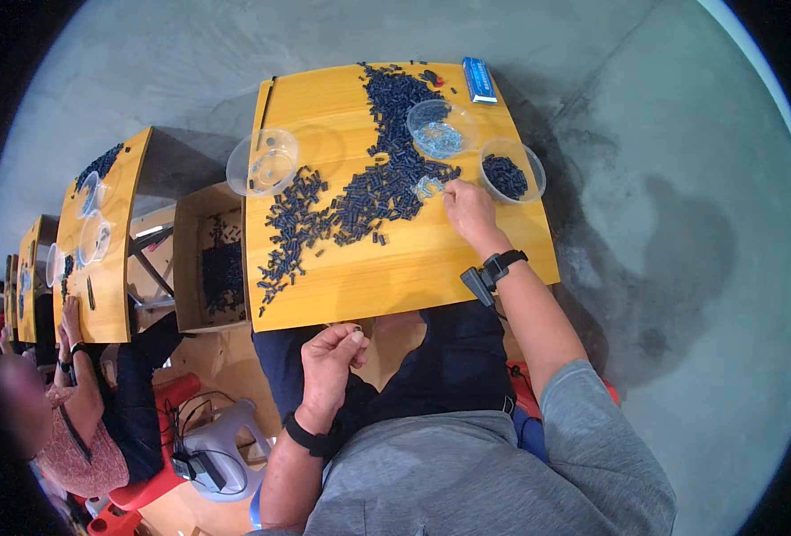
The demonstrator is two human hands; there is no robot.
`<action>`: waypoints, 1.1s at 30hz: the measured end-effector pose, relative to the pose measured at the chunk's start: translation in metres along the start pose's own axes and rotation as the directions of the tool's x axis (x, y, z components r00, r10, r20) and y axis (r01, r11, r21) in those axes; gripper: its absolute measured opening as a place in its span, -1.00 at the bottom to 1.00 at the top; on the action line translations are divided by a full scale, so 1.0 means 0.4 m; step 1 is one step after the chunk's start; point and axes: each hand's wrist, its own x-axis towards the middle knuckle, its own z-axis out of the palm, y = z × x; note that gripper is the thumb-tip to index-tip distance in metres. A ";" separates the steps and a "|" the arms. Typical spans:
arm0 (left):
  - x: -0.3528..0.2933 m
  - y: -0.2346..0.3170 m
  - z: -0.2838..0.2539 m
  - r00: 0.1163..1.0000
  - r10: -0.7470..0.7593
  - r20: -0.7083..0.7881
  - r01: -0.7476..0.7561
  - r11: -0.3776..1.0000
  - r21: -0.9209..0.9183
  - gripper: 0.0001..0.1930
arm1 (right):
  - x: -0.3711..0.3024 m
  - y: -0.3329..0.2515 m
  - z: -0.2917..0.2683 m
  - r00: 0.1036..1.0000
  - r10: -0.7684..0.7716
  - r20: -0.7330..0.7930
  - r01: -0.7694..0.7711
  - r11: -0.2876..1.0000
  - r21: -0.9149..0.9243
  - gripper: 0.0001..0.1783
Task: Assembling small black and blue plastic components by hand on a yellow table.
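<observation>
Just off the near edge of the yellow table [386,290], my left hand [328,362] is closed in a pinch. Something tiny and dark shows at its fingertips, too small to name. My right hand [472,214] rests over the table with its fingers pressed together, beside a little heap of small shiny silvery pieces [428,187]. What those fingers hold, if anything, is hidden. Many short black cylindrical pieces [373,201] lie in a loose spread from the far edge to the near left. A clear round tub with black pieces [504,177] stands right of my right hand.
Another clear tub [438,134] holds small silvery pieces; a third [266,163] overhangs the left edge. A blue-and-white box [479,80] lies far right, near a red-and-black item [432,79]. A cardboard box [212,259] stands left of the table. Another person [83,402] sits at the neighbouring table.
</observation>
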 end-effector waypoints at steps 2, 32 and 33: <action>0.001 -0.007 0.001 1.000 -0.007 -0.002 0.007 1.000 0.000 -0.91 | 0.001 0.007 0.006 1.000 -0.014 0.003 0.014 1.000 -0.009 -0.90; -0.002 0.019 0.006 0.998 0.046 0.052 -0.044 0.999 -0.029 -0.90 | -0.118 -0.101 -0.050 0.890 0.112 0.443 -0.454 0.324 0.830 -0.94; -0.005 0.025 0.006 0.997 0.056 0.056 -0.053 0.997 -0.053 -0.90 | -0.127 -0.124 -0.061 0.889 0.053 0.454 -0.448 0.306 0.840 -0.94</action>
